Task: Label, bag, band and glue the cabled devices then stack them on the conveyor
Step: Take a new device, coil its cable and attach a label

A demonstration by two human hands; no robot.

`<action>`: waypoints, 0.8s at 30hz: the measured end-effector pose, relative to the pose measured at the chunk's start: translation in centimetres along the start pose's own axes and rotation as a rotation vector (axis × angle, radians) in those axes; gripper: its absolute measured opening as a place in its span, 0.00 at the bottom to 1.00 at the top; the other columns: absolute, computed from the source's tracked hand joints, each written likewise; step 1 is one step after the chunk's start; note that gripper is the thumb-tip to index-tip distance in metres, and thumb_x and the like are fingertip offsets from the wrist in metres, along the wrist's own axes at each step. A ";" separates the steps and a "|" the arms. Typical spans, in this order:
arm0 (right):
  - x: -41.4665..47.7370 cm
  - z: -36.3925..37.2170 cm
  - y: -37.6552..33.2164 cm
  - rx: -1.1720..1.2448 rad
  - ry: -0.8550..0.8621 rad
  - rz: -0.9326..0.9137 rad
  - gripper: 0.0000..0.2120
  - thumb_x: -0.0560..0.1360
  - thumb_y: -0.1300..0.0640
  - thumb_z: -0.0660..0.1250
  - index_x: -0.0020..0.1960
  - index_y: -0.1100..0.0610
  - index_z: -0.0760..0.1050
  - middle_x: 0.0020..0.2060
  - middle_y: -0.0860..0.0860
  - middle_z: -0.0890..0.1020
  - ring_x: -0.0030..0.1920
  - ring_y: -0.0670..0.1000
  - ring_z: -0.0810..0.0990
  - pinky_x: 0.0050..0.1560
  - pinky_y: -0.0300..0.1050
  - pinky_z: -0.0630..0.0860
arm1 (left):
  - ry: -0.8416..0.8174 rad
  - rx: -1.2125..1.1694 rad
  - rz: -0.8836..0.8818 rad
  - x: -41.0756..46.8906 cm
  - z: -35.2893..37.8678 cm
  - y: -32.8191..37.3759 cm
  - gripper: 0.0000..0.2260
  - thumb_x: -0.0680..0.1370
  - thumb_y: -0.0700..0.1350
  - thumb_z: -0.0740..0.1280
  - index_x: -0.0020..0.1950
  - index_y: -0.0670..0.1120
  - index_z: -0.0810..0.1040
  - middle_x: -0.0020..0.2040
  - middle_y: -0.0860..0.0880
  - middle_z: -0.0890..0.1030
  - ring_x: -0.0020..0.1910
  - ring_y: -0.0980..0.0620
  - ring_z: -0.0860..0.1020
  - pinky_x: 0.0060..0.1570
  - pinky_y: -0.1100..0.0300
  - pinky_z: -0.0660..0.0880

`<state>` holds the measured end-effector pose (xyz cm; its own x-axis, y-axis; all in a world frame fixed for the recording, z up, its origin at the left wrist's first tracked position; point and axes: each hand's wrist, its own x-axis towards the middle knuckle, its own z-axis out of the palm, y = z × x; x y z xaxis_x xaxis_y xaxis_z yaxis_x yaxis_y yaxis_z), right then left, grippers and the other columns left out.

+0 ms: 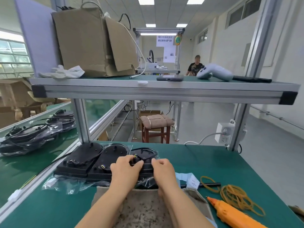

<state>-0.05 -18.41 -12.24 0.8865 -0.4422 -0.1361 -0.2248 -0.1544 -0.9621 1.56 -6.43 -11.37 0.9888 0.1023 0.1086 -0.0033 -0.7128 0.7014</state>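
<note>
Three flat black cabled devices lie side by side on the green bench: one at the left [82, 157], one in the middle [107, 162], and one at the right [144, 155] inside a clear plastic bag. My left hand [125, 168] and my right hand [162, 168] both grip the right device's coiled cable and bag at its near end. Rubber bands [236, 198] lie in a heap at the right. An orange glue gun [233, 214] lies at the bottom right. A blue label strip [189, 178] sits beside my right hand.
Bagged devices [28, 139] are stacked on the green conveyor [19, 170] at the left. Empty clear bags [65, 185] lie at the bench's near left. An upper shelf [164, 91] carries a cardboard box, gloves and a phone. A person stands in the far background.
</note>
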 end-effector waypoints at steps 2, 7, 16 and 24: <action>-0.1 -0.4 -0.4 0.108 0.020 0.002 0.05 0.78 0.52 0.65 0.46 0.52 0.76 0.48 0.52 0.82 0.49 0.52 0.81 0.55 0.54 0.79 | 0.033 -0.136 -0.014 0.1 -0.5 0.1 0.15 0.77 0.54 0.69 0.61 0.50 0.79 0.58 0.48 0.76 0.60 0.45 0.71 0.57 0.53 0.69; -1.4 -1.6 -1.8 0.229 0.043 -0.069 0.03 0.76 0.53 0.71 0.48 0.52 0.80 0.46 0.49 0.84 0.46 0.49 0.82 0.46 0.45 0.80 | 0.120 -0.308 0.048 -0.5 -1.6 0.2 0.16 0.74 0.50 0.74 0.61 0.49 0.80 0.53 0.54 0.77 0.51 0.55 0.74 0.51 0.59 0.69; -8.2 -5.1 -4.1 0.786 -0.226 0.043 0.22 0.71 0.48 0.74 0.60 0.58 0.78 0.56 0.58 0.82 0.51 0.55 0.83 0.41 0.50 0.82 | 0.131 -0.531 0.241 -7.1 -7.0 0.4 0.12 0.71 0.47 0.76 0.46 0.64 0.80 0.47 0.60 0.82 0.51 0.62 0.79 0.46 0.68 0.72; -12.8 -5.9 -0.3 1.062 -0.906 0.344 0.39 0.70 0.38 0.75 0.68 0.67 0.75 0.67 0.69 0.74 0.66 0.68 0.76 0.65 0.64 0.74 | 0.105 -0.543 0.416 -15.3 -6.7 -3.5 0.17 0.60 0.58 0.72 0.47 0.61 0.82 0.51 0.58 0.81 0.54 0.55 0.78 0.52 0.66 0.74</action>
<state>-13.70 -17.99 -8.83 0.8894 0.4447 -0.1059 -0.4318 0.7411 -0.5141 -14.57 -0.84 -10.74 0.8694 -0.0182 0.4938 -0.4808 -0.2614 0.8369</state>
